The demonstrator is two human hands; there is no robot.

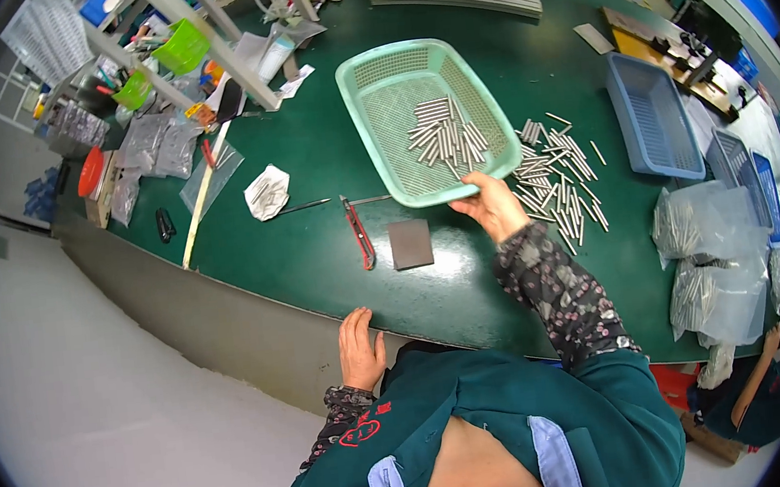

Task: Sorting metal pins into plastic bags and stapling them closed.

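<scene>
Right hand [493, 206] pinches near rim of light, stiff mint-green plastic mesh basket [375, 102] on green table [315, 251]; loose metal pins [445, 133] inside may slide; left hand [360, 346] flat on table edge, holding nothing

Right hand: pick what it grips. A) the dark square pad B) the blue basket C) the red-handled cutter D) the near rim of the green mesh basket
D: the right hand closes its grip on the near rim of the green mesh basket, which holds metal rods; the left hand rests on the table edge.
</scene>
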